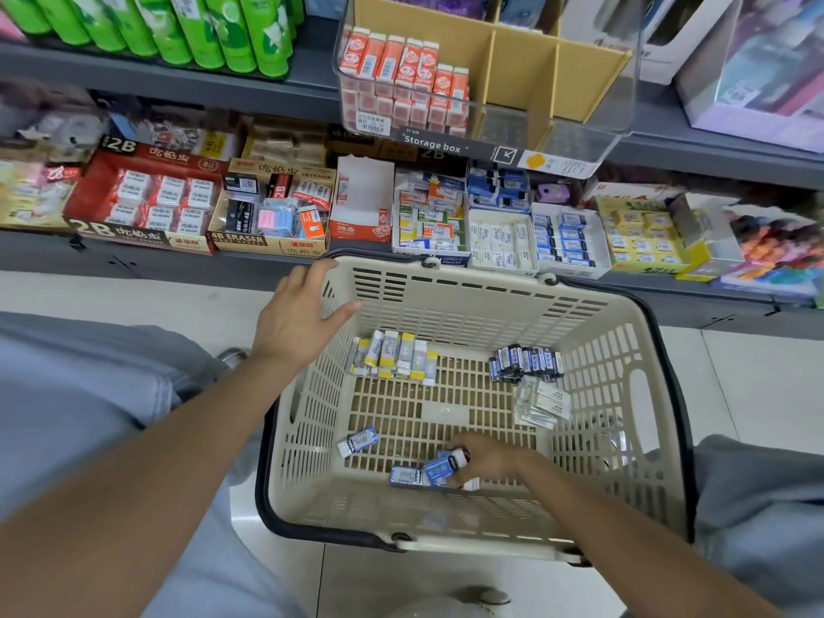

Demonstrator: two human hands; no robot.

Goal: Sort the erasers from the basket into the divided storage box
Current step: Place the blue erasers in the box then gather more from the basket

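**Four heaps of erasers in the basket, one under my right hand**

Two hands at work here. My left hand [296, 321] rests on the far-left corner of the beige basket [615, 350], fingers curled over the rim, thumb lying inside against the slatted wall. My right hand [488, 459] is down on the basket floor near the front wall, fingers bent round a few blue-sleeved erasers [439, 469] — one of them with a dark end shows just beyond my fingertips. Another blue eraser [406, 475] lies touching that bunch on its left, and a single blue one [358, 441] sits apart, further left of my grip.

Beyond my right hand, toward the far wall, lie the yellow-and-white erasers [392, 361] in a row; to their right the dark blue erasers [526, 362], and just nearer to me than those, a loose pile of white erasers [541, 403].

Up above the basket, on the shelf, stands the clear storage box [584, 140] with cardboard dividers — its left compartment holds upright orange erasers [403, 64].
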